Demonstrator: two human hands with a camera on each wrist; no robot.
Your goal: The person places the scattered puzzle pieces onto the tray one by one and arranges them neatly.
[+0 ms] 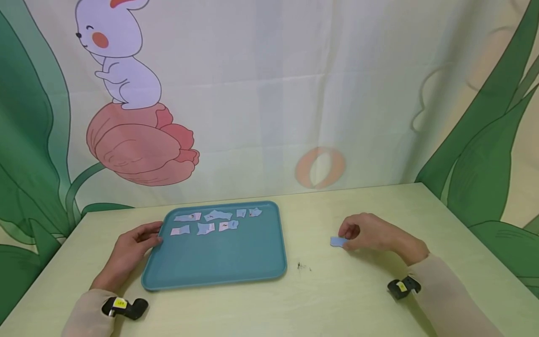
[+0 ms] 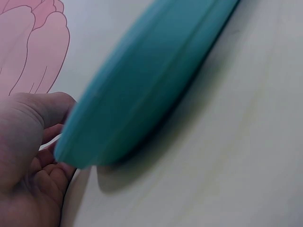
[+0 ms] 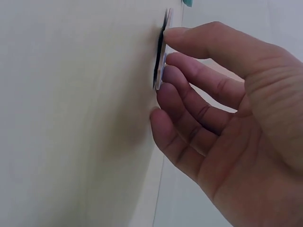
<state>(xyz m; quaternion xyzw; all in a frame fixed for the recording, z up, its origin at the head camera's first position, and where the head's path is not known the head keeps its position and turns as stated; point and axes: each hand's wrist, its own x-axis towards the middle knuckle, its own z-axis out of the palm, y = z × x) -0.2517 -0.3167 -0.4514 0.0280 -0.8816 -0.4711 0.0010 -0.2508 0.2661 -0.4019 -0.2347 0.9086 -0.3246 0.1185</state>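
Observation:
My left hand (image 1: 134,248) holds the left rim of a blue-green tray (image 1: 219,264). In the left wrist view, its thumb lies against the tray's edge and the other fingers curl below it. Over the table to the right of the tray, my right hand (image 1: 370,234) pinches a small, flat light-blue piece (image 1: 337,241). The right wrist view shows this thin piece (image 3: 164,52) edge-on between thumb and fingers, close to the tabletop. Several ragged blue-and-pink pieces (image 1: 206,228) lie in two rows on the tray's far half.
Small dark specks (image 1: 301,266) lie on the pale tabletop (image 1: 328,304) just right of the tray. Behind the table hangs a printed curtain (image 1: 252,103) with a rabbit and plants. Each sleeve carries a black wrist device (image 1: 404,287).

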